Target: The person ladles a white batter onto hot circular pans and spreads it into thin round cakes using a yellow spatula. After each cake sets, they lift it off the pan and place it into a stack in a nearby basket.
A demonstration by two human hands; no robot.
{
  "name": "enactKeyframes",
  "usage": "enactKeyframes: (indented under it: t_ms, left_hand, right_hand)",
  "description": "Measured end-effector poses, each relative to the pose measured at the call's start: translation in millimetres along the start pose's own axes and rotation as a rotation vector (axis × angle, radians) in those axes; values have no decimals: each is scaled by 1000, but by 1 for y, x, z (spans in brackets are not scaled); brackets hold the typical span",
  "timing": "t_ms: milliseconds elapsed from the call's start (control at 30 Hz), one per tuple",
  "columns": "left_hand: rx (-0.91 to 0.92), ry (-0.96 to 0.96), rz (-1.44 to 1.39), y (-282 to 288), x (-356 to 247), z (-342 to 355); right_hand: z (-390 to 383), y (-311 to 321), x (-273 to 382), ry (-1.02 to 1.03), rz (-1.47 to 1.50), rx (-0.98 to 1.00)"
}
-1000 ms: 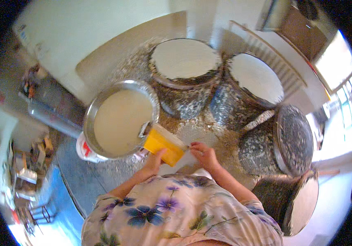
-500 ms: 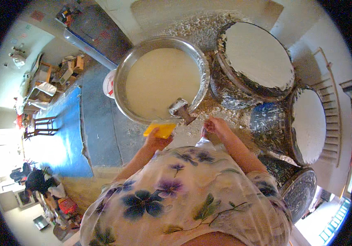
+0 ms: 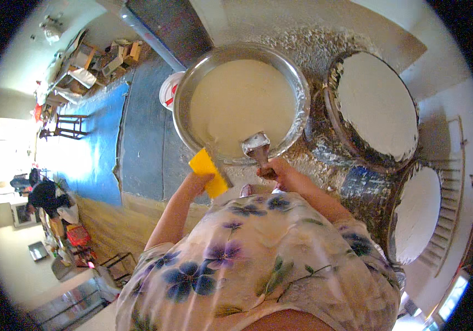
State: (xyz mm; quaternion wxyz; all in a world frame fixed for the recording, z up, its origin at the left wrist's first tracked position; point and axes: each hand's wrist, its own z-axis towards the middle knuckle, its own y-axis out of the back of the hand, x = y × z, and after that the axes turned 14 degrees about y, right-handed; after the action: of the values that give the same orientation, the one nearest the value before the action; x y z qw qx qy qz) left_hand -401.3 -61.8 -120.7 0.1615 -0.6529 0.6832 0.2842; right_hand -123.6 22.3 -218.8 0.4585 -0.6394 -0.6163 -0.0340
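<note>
A wide steel basin [image 3: 183, 110] holds creamy, off-white liquid [image 3: 239, 96]. A metal scraper [image 3: 256, 144], crusted white, lies over its near rim, and my right hand [image 3: 276, 172] is closed round the dark handle. My left hand [image 3: 198, 182] grips a flat yellow rectangular tool [image 3: 208, 165] with a grey edge, just outside the basin at its lower left. Both forearms reach in from below, beside my flowered top.
Drums with white-coated tops [image 3: 377, 102] [image 3: 415, 212] stand on the right, crusted with splatter. A red-and-white bucket [image 3: 167, 91] sits behind the basin. At left are blue sheeting [image 3: 107, 121], a wooden chair [image 3: 71, 126] and piled clutter [image 3: 74, 231]. A radiator [image 3: 446, 220] lines the right wall.
The view has swung left, bringing the basin to the middle. My right hand has taken hold of the scraper's handle, and the yellow tool is more steeply tilted.
</note>
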Motion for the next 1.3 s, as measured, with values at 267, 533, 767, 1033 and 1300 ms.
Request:
enactKeyframes:
  t_ms: [267, 533, 767, 1033, 1300]
  left_hand:
    - [-206, -175, 682, 35, 8, -43]
    - [-11, -326, 1278, 7, -10, 15]
    - [126, -310, 1346, 40, -28, 4]
    - [-125, -75, 1361, 110, -22, -33]
    - [-75, -73, 1388, 98, -38, -39]
  right_hand:
    - [-6, -24, 65, 562, -1469, -318]
    - [-88, -42, 99, 287, -1963, -77]
    - [-168, -28, 139, 323, -1920, -111]
    - [-103, 39, 35, 275, -1550, -196]
    - [-93, 50, -6, 190, -1314, -296]
